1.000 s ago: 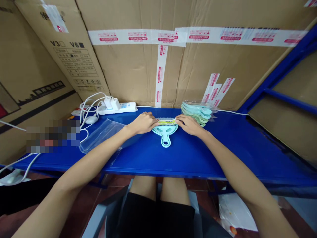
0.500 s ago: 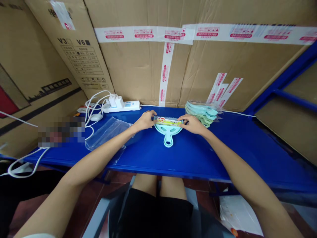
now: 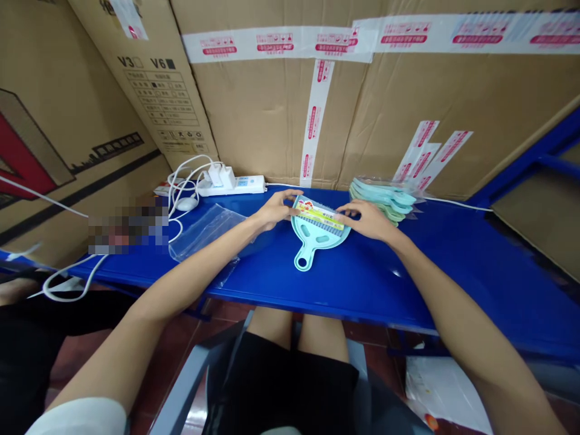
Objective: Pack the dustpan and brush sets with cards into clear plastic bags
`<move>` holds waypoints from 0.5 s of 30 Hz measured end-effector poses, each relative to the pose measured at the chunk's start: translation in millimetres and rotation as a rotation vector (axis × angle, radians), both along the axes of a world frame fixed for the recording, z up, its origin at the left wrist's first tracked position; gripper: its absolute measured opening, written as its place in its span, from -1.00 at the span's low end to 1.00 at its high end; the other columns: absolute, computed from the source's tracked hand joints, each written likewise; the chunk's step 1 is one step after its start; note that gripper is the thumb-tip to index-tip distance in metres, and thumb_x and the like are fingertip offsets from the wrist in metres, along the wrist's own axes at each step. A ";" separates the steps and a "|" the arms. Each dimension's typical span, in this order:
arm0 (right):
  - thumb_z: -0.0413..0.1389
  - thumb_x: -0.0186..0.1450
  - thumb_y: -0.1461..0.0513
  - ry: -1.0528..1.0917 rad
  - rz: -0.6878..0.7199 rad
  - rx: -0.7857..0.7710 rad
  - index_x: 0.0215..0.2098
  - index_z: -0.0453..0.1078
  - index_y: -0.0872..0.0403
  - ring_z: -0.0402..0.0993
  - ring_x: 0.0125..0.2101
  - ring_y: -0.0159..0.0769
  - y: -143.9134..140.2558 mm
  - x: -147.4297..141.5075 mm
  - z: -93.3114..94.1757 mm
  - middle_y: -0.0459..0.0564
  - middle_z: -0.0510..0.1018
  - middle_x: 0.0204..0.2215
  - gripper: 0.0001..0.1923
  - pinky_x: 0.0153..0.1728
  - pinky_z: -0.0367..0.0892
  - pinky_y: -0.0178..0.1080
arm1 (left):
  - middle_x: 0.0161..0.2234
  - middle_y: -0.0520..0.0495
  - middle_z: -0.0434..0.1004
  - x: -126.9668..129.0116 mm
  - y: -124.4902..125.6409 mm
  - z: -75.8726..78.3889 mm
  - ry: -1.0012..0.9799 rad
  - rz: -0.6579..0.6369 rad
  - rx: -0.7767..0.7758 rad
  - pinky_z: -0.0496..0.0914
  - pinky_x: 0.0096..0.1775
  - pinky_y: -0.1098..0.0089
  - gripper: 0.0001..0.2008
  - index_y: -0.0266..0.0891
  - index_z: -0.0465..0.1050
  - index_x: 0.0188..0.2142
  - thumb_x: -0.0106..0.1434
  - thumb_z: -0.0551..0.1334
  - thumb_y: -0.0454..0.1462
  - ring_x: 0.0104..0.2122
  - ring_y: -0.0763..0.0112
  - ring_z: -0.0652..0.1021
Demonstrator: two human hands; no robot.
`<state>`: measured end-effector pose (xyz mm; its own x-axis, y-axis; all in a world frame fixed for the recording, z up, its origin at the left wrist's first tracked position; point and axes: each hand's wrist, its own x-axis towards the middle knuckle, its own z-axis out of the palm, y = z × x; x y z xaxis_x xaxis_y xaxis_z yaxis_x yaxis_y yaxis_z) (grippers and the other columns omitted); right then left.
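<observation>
Basically, both hands are clamped on the pan: the left hand (image 3: 277, 208) pinches its left corner, the right hand (image 3: 366, 219) grips the right end, fingers at the label's edge. The pan (image 3: 322, 239), pale blue, sits between them over the table, handle toward the person and angled a bit left; can't tell if it's fully resting or slightly raised. Yellow label (image 3: 319, 213) runs across it, grey bristles (image 3: 312, 202) just behind.

Just past the right hand, a wrapped stack (image 3: 385, 194) of blue and green pieces. Left of the left hand, a clear bag (image 3: 206, 232) lies flat, partly behind the forearm. Farther back left, power strip (image 3: 251, 183) with white plugs, looped cables (image 3: 181, 175) beside it; pixelated patch next to those. Blue table (image 3: 272, 275) under everything, taped cardboard (image 3: 263, 115) behind. Another person's dark-clothed leg (image 3: 86, 314) shows at far left.
</observation>
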<state>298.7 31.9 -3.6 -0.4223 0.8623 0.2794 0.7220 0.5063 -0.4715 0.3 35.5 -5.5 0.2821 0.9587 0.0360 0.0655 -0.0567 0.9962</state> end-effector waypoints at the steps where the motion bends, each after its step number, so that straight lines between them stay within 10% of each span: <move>1: 0.21 0.36 -0.11 0.033 -0.013 -0.004 -0.01 0.65 0.04 0.57 -0.22 -0.10 -1.7 -2.2 2.2 0.13 0.65 -0.15 -0.53 -0.18 0.47 -0.10 | 0.09 -0.20 0.52 0.3 -1.1 0.4 -0.001 -0.030 0.027 0.54 -0.26 0.37 -0.38 -0.25 0.46 0.21 0.16 0.33 -0.58 -0.28 0.45 0.61; 11: 0.43 0.21 -0.03 0.365 0.278 -0.859 0.26 0.48 -0.03 0.67 -0.09 -0.08 -18.9 -11.5 2.5 0.04 0.70 0.02 -0.30 -0.16 0.61 -0.16 | 0.18 -0.30 0.55 15.2 -10.6 -10.9 0.067 -0.292 0.268 0.53 0.09 0.17 -0.45 -0.31 0.41 0.26 0.28 0.34 -0.44 0.04 0.25 0.62; 15: 0.51 0.11 0.05 0.492 0.331 -0.935 0.18 0.53 0.05 0.69 -0.15 -0.12 -23.7 -18.4 -2.6 0.07 0.73 -0.05 -0.30 -0.17 0.63 -0.17 | 0.17 -0.39 0.55 5.8 -4.9 8.4 0.509 -0.151 0.441 0.51 0.07 0.17 -0.47 -0.35 0.33 0.31 0.40 0.30 -0.29 0.05 0.16 0.63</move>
<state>280.3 8.2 -6.2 -0.6926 0.6861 -0.2226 0.2456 -0.0658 -0.9671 6.1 30.6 2.9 0.4963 0.8339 0.2413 0.4787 -0.4948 0.7253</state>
